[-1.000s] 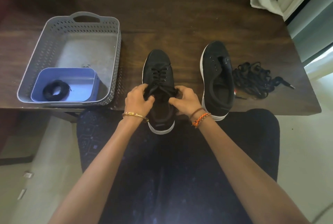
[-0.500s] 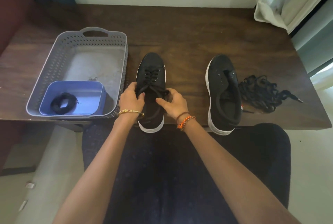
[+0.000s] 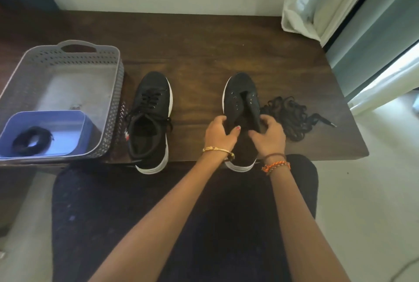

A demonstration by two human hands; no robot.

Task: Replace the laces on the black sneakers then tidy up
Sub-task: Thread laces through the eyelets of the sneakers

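Two black sneakers with white soles stand on the dark wooden table (image 3: 204, 50). The laced sneaker (image 3: 149, 120) stands alone beside the grey basket. The unlaced sneaker (image 3: 241, 100) has bare eyelets. My left hand (image 3: 218, 133) grips its left side and my right hand (image 3: 267, 135) grips its right side at the opening. A loose pile of black laces (image 3: 288, 118) lies on the table just right of that sneaker. A coiled black lace (image 3: 29, 141) sits in a blue tub (image 3: 68, 123).
A grey perforated basket (image 3: 113, 91) holds the blue tub at the table's left end. A white curtain (image 3: 317, 2) hangs at the back right. Both sneaker heels overhang the table's near edge, above my lap.
Both hands have let go of the laced sneaker, which now stands by the basket, and have moved right to take hold of the unlaced sneaker.
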